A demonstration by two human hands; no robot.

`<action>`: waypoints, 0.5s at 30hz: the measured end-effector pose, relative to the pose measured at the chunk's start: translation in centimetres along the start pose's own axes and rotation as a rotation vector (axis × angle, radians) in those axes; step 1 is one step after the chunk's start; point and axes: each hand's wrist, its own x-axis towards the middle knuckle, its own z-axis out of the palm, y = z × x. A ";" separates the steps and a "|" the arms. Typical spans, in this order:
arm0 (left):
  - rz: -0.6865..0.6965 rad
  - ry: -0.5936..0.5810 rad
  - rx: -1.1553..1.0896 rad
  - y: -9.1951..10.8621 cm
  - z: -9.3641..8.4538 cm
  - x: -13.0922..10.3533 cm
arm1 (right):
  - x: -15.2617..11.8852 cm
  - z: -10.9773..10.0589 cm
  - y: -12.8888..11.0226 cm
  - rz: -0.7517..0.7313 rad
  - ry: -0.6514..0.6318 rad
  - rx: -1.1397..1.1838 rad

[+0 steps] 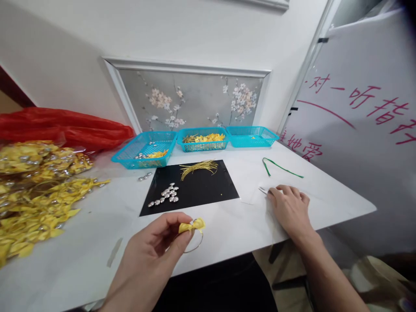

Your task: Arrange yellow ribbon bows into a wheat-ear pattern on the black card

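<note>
My left hand (156, 247) is closed, pinching a yellow ribbon bow (196, 224) between thumb and fingers just above the table's front edge. A thin gold cord loop (198, 247) hangs from the bow. At the right, my right hand (290, 208) rests on the tabletop with curled fingers round a small metal tool (262, 190). Only its two thin pointed tips show; the hand covers the rest. Beyond my left hand, a black mat (198, 193) carries silver beads (169, 193) and a bundle of gold cords (198, 169).
Three blue baskets (121, 160) line the back; the left and middle ones hold yellow pieces. A green cord (282, 169) lies beyond my right hand. Finished-looking yellow bows (42, 216) are heaped at left beside a red bag (65, 128). A whiteboard (351, 143) stands at right.
</note>
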 end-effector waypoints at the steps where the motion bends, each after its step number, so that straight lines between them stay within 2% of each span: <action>1: 0.005 0.008 0.000 0.1 0.2 0.0 | -0.2 -0.4 -1.0 -0.019 0.015 0.029; 4: 0.021 0.014 0.011 0.5 0.5 0.0 | -1.4 -2.6 -5.6 -0.163 -0.048 0.295; 6: 0.037 -0.004 0.039 0.9 0.5 0.1 | -2.3 -4.3 -9.1 -0.265 -0.219 0.833; 7: 0.047 -0.012 0.048 1.1 0.5 0.1 | -2.6 -5.1 -10.6 -0.313 -0.253 0.982; 8: 0.057 -0.020 0.053 1.3 0.5 0.1 | -2.8 -5.6 -11.9 -0.332 -0.296 1.045; 10: 0.078 -0.042 0.054 1.5 0.4 -0.1 | -3.0 -5.9 -13.8 -0.355 -0.292 1.097; 12: 0.084 -0.085 0.042 1.6 0.3 -0.3 | -3.1 -5.4 -14.6 -0.357 -0.219 1.100; 15: 0.045 -0.210 -0.024 1.4 -0.4 -0.6 | -3.3 -4.3 -14.9 -0.352 -0.135 1.093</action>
